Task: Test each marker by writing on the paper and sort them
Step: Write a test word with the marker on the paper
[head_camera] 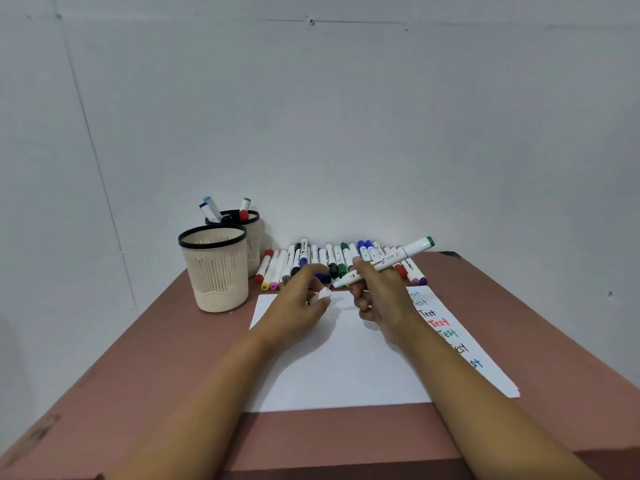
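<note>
The marker (388,263) is in my right hand (381,292). It has a white barrel with printing along it and a green cap on the far end. My thumb lies over the barrel and my fingers curl round it from below. It sits tilted above the far edge of the paper, the green end up and to the right, the other end pointing down and left. That lower end tapers to white; I cannot make out the nib.

Just beside that lower end is my left hand (298,306), whose fingertips pinch a small white cap (320,295) held apart from the marker.

Under both hands lies the white paper (346,358), flat on the counter (156,358). Down its right edge runs a column of the word "Test" (440,323) in several colours — blue, black, red and green among them — partly hidden by my right forearm.

Behind the paper, along the back of the counter against the wall, a row of markers (311,261) lies side by side, white barrels with caps in red, yellow, pink, black, blue, green and purple.

To the left of the row stand two cream pen holders with black rims. In the front holder (218,271), near the paper's far left corner, I see no markers from here. The back holder (254,233), just behind it, has markers (211,209) standing in it, with blue, green and red ends showing.
</note>
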Tool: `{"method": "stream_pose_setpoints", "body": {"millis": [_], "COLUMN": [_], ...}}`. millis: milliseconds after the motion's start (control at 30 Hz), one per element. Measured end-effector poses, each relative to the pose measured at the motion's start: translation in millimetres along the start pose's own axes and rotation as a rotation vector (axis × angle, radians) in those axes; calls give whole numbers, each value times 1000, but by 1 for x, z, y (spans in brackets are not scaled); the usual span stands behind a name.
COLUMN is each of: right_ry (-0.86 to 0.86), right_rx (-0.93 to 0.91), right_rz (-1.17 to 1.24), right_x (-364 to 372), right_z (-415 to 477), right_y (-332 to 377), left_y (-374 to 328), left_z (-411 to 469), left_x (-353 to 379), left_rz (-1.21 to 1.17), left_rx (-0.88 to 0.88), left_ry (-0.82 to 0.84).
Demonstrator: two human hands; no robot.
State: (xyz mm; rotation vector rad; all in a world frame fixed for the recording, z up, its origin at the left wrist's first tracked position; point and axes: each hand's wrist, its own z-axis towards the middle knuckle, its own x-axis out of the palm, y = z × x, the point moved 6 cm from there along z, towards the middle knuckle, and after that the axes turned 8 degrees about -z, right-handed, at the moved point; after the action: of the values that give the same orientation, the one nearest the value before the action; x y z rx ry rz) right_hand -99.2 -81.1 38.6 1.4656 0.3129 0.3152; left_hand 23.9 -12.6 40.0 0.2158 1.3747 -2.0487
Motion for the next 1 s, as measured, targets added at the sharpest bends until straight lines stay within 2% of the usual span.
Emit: {"method": "stream_pose_setpoints", "body": {"millis": [300, 433, 500, 600, 800, 1000], "right_ry": [66, 112, 126, 136, 173, 201], "right_rx": [-2, -23, -24, -2, 49, 71], "right_rz": [-92, -49, 4, 54, 212, 249], "right_x": [7, 8, 6, 6, 9, 9], "right_z": [-1, -1, 0, 0, 1, 1], "right_y": [-5, -4, -4, -6, -11, -12], "left_y": [-15, -7, -4, -6, -12, -9], "left_z": [-3, -1, 0, -2, -6, -5], "left_x": [1, -3, -2, 2, 4, 8], "left_rz": [-45, -90, -87, -167, -212, -253], "left_rx": [115, 1, -56, -62, -45, -70], "left_ry": [-26, -60, -22, 34, -2, 1]}}
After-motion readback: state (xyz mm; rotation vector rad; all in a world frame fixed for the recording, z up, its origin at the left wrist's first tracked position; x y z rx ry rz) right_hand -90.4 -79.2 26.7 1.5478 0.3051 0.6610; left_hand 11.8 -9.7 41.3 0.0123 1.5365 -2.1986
